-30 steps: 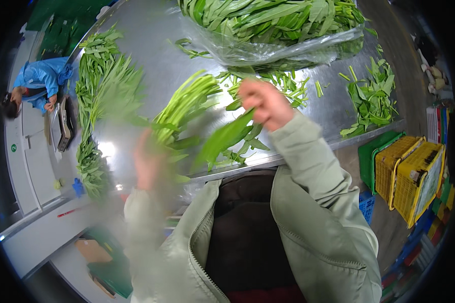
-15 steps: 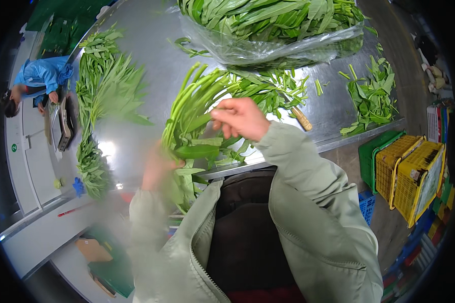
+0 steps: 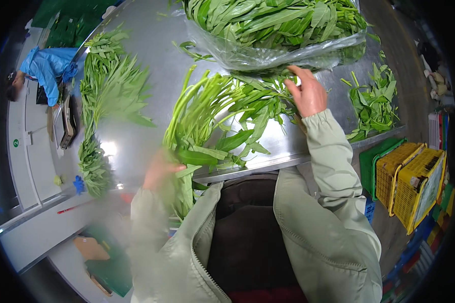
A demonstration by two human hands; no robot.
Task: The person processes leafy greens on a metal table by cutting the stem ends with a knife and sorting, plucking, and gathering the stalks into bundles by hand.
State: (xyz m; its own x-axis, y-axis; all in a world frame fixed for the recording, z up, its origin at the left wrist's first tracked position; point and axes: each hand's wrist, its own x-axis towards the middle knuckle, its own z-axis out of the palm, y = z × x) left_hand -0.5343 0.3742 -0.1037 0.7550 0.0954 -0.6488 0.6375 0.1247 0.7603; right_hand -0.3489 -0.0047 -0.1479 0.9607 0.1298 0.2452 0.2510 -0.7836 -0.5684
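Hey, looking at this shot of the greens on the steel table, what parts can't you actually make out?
Head view only:
- Left hand: motion-blurred, so its grip on the bunch of greens is unclear.
- Stem ends of that bunch: hidden behind the table edge and the jacket.
- Clear bag of greens: top cut off by the picture's edge.
- Right hand: seen from the back, palm hidden.
- Co-worker in blue: small, at the rim.

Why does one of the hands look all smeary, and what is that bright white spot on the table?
In the head view, the left hand is blurred by motion as it grips the bunch of leafy stems, while the right hand looks sharp; the white spot is glare from a light on the shiny metal table; the fisheye lens bends the table edge and darkens the corners.
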